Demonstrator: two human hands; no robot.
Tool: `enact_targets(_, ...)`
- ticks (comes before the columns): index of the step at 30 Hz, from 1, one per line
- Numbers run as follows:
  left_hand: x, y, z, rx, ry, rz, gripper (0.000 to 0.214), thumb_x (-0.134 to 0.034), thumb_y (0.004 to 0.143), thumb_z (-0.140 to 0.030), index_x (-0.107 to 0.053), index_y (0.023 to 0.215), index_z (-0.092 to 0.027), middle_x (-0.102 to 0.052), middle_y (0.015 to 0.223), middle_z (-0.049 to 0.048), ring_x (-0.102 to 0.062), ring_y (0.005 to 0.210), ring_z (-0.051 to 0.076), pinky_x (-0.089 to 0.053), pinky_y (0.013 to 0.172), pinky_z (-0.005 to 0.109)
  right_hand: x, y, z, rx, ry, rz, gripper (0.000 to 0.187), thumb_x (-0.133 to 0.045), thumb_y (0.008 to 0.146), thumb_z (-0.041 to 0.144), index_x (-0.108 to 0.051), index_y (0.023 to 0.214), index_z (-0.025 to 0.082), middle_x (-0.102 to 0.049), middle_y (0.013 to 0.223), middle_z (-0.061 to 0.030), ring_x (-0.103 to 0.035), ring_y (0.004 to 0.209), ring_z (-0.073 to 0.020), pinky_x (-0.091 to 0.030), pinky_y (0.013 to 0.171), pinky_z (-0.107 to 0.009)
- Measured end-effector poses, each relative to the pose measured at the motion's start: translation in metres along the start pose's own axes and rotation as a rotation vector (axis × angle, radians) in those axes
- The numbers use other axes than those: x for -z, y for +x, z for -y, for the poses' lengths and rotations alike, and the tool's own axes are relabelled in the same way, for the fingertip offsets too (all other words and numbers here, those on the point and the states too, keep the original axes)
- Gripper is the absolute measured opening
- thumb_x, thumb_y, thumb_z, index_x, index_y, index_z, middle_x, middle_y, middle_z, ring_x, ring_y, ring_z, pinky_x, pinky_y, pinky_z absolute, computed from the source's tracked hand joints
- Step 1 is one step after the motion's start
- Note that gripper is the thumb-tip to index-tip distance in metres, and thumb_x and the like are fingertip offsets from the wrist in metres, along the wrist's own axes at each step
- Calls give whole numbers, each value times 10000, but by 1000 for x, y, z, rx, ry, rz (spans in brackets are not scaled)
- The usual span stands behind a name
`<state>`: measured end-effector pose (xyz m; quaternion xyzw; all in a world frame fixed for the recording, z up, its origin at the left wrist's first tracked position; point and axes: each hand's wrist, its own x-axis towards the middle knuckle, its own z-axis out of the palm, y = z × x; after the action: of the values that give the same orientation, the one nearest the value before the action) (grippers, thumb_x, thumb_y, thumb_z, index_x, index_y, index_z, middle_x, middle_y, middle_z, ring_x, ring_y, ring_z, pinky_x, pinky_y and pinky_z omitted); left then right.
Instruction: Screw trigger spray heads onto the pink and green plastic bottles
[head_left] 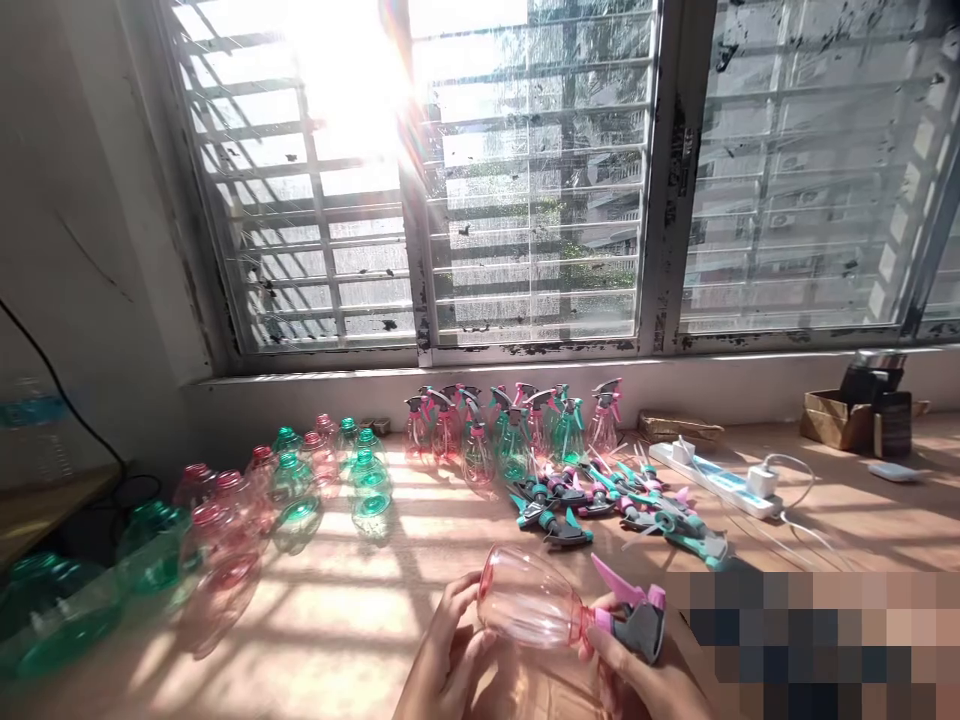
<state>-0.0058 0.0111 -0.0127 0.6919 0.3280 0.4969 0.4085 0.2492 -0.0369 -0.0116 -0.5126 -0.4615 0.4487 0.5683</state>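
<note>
A clear pink spray bottle [529, 600] lies sideways between my hands above the table, its base to the left. My left hand [454, 650] is closed round the base end. At the neck, my right hand [630, 665] grips the pink collar of the spray head [641, 625], which is grey with a pink trigger and sits on the bottle's mouth. Whether the collar is fully screwed down I cannot tell. Just beyond my hands lies a heap of loose spray heads [600, 500] in grey, pink and teal.
Open green and pink bottles [292, 490] stand in rows at the left. Bottles with spray heads [514, 435] line the back by the window. To the right are a power strip [716, 480] with cables, a cardboard box [836, 420] and a white flat object [894, 471].
</note>
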Motion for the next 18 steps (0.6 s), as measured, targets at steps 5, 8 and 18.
enact_targets(5, -4, -2, -10, 92, 21, 14, 425, -655, 929, -529, -638, 1275, -282, -602, 1428, 116, -663, 1220, 304, -593, 967, 332, 3, 0, -1, 35, 28, 84, 466, -710, 790, 664, -693, 729, 202, -601, 434, 19, -563, 428, -187, -425, 494, -281)
enact_targets(8, -3, -3, -17, 55, 98, -24, 384, -596, 961, -530, -660, 1242, -277, -603, 1431, 115, -626, 1273, 307, -587, 982, 333, 2, -3, 1, 18, 44, 54, 467, -720, 772, 670, -687, 743, 205, -598, 455, 23, -568, 442, -193, -428, 506, -289)
enact_targets(18, -7, -4, -12, 9, 6, -24, 381, -621, 953, -504, -656, 1286, -323, -578, 1460, 89, -571, 1346, 315, -594, 1007, 358, -6, -8, 12, -7, 25, -27, 552, -678, 710, 779, -654, 639, 233, -523, 408, 44, -516, 418, -179, -424, 485, -291)
